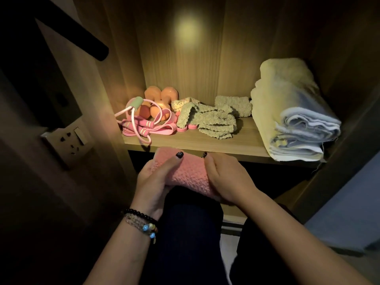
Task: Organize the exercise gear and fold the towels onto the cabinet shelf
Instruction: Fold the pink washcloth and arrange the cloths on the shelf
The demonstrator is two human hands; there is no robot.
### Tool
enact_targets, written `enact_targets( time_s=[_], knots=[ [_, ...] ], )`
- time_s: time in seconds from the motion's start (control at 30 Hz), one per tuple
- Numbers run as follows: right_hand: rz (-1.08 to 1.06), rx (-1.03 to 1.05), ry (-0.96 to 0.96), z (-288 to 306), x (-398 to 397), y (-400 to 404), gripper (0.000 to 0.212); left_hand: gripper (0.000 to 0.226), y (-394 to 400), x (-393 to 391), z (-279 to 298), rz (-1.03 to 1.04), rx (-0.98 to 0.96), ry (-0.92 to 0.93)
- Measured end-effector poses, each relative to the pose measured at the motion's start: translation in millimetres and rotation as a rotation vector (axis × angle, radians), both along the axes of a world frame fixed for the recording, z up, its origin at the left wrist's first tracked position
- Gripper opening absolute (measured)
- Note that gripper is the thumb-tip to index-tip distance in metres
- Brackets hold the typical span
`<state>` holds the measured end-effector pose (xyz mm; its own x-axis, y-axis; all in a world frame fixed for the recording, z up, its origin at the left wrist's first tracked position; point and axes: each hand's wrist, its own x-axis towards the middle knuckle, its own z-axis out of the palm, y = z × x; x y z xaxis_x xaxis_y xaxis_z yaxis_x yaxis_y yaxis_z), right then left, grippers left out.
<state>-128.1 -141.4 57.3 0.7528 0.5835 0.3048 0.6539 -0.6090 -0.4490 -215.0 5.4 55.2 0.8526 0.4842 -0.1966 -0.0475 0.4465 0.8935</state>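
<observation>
Risk: folded pink towel (188, 173) springing open on transfer to shelf (205, 144) if either grip loosens (judgement only). Towel held just below shelf edge, resting on knee, between both hands. Left hand (153, 182) curled round towel's left end; right hand (225, 177) curled over right end. Green cloth (209, 118) unfolded on shelf.

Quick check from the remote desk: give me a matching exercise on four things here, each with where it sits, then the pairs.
Things:
1. pink towel
2. dumbbells
3. green towel
4. large folded towel

Places:
A. right end of the shelf
B. back left corner of the shelf
C. middle of the shelf, unfolded
D. off the shelf, held by the left hand and right hand

Pairs: 1-D, 2-B, 3-C, 4-A
</observation>
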Motion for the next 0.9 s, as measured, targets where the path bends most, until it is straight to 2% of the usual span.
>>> enact_targets(
  time_s=[0.07,0.13,0.2,0.37,0.47,0.57,0.63,0.7,0.77,0.87,0.9],
  knots=[
    [0.077,0.080,0.060,9.6,-2.9,-9.0,0.040,0.066,-4.4,1.6,10.5,-0.029,-0.044,-0.048],
    [0.192,0.124,0.201,20.9,-4.0,-18.8,0.037,0.057,-8.1,5.5,21.4,-0.066,-0.090,-0.131],
    [0.243,0.136,0.348,30.0,-3.6,-28.0,0.049,0.050,-12.3,13.1,30.2,-0.095,-0.095,-0.204],
    [0.166,0.253,0.428,37.0,15.8,-45.2,0.076,0.052,-21.8,49.1,36.1,-0.113,-0.098,-0.302],
    [0.093,0.266,0.448,37.1,37.1,-52.7,0.079,0.048,-25.4,80.8,28.3,-0.125,-0.086,-0.313],
    [0.024,0.203,0.458,38.9,62.7,-57.5,0.081,0.043,-31.1,115.2,19.6,-0.138,0.014,-0.286],
    [-0.029,0.161,0.446,43.0,82.9,-62.3,0.070,0.049,-36.3,138.9,16.0,-0.124,0.095,-0.240],
    [-0.099,0.096,0.341,50.4,105.2,-69.6,0.055,0.054,-41.9,163.7,14.6,-0.098,0.205,-0.205],
    [-0.184,0.067,0.267,60.1,128.5,-76.3,0.053,0.051,-46.4,190.1,13.7,-0.088,0.285,-0.204],
    [-0.312,0.160,0.289,79.3,162.1,-80.5,0.047,0.029,-51.7,235.4,9.4,-0.068,0.284,-0.214],
    [-0.346,0.228,0.315,85.4,173.1,-81.3,0.041,0.024,-53.6,250.5,7.4,-0.043,0.348,-0.200]
  ],
)
